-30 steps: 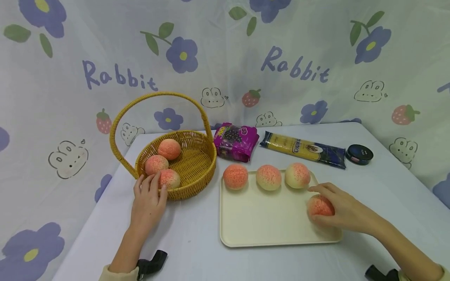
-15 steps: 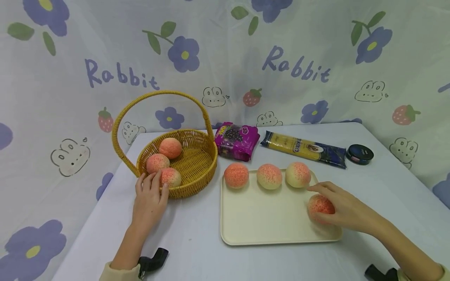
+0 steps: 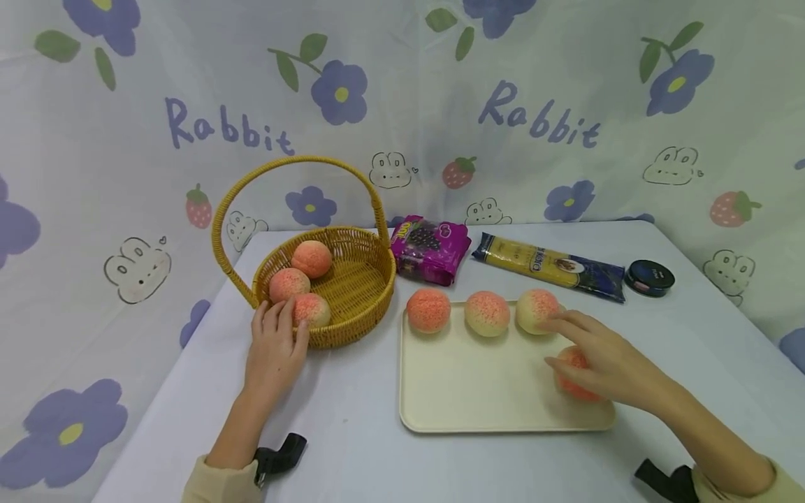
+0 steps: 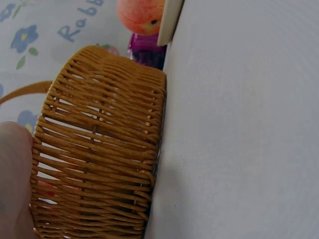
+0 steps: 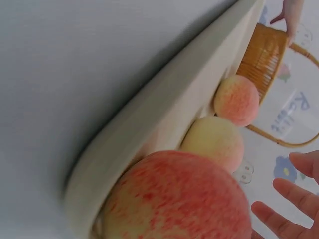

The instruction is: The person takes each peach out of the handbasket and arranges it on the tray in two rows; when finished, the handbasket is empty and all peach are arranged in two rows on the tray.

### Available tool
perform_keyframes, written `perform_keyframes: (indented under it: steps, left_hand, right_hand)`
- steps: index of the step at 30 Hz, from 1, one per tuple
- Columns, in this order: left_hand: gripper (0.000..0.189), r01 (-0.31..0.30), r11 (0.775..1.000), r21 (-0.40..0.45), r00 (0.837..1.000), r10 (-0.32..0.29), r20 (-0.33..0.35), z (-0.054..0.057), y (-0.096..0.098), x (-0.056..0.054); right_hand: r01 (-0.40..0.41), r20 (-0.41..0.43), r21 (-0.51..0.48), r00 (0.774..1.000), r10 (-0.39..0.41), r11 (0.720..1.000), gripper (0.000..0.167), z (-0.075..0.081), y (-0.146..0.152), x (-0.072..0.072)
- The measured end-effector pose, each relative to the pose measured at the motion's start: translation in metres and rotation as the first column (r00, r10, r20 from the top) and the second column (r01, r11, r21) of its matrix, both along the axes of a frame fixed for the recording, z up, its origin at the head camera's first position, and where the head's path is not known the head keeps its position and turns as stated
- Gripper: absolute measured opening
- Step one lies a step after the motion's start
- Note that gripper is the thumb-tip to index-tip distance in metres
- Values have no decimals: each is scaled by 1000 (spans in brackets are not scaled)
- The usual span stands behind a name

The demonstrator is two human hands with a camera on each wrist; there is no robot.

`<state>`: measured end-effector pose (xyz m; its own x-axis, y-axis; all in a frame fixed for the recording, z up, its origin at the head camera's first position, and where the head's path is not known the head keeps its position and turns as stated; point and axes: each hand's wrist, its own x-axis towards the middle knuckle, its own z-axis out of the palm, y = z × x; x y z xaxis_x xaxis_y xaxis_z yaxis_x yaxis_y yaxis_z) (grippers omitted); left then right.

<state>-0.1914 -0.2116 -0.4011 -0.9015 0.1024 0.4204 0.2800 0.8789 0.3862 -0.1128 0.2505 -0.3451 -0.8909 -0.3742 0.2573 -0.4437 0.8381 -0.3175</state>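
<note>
My left hand (image 3: 274, 346) rests at the near-left rim of the yellow wicker basket (image 3: 361, 318), fingertips over the rim and right beside a pink and cream peach (image 3: 312, 311). Two more peaches, a middle one (image 3: 289, 285) and a far one (image 3: 312, 259), lie in the basket. My right hand (image 3: 613, 363) has its fingers spread above a peach (image 3: 574, 377) at the right of the cream tray (image 3: 465, 384), partly hiding it. In the right wrist view, these fingers stand apart from that large peach (image 5: 177, 199). Three peaches line the tray's far edge, the rightmost (image 3: 534, 312) near my fingertips.
A purple grape-print packet (image 3: 430, 251) lies right of the basket. Behind the tray are a yellow and blue pasta packet (image 3: 547, 265) and a round black container (image 3: 650, 277). A patterned curtain (image 3: 402, 105) hangs behind the white table.
My right hand's fingers have opened off the peach at the tray's right and risen slightly, leaving it on the tray. The left hand stays at the basket, while the head view shifts slightly.
</note>
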Motion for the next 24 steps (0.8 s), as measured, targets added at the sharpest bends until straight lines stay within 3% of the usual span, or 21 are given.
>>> perform_keyframes:
  steps: [12, 20, 24]
  left_hand:
    - [54, -9, 1000, -11, 999, 10, 33, 4, 2, -1]
    - [56, -32, 999, -24, 997, 33, 64, 5, 2, 1]
    - [56, -36, 999, -27, 997, 38, 67, 5, 2, 3]
  right_hand:
    - [-131, -57, 42, 990, 133, 991, 42, 16, -40, -15]
    - [-259, -145, 80, 953, 268, 963, 39, 25, -72, -32]
    - [-289, -130, 82, 946, 298, 954, 39, 29, -89, -37]
